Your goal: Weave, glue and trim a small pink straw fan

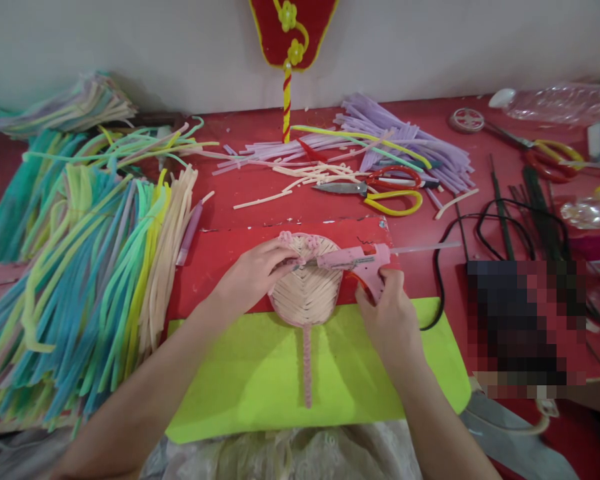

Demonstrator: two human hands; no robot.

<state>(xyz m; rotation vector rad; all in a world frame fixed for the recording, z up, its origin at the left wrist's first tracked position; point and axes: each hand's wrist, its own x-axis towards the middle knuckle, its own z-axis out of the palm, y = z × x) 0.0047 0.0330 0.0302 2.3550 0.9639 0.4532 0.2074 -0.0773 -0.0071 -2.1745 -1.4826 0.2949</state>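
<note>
The left hand [263,270] reaches over the upper left part of the woven fan [307,297], its thumb and fingertips drawn close together at the nozzle of the glue gun [347,261]; whether they pinch something small there cannot be told. The right hand [393,310] is closed around the gun's grip, just to the right of the fan, fingers near the orange trigger. The gun lies across the upper half of the fan, nozzle toward the left fingertips, and a translucent glue stick [427,247] juts from its back end. The fan sits between the two hands, its pale head partly over the red table [215,260] and its lower edge over a lime-green sheet [225,373]. Its pink handle [307,367] points back toward the person, between the forearms. Two small pink flowers, one [285,236] near the left fingers and another [313,241] just above the nozzle, show along the fan's top. Beyond it lie scissors [393,202] and lilac stems [415,147]; bundled fuzzy stems [75,280] spread left of the left forearm.
</note>
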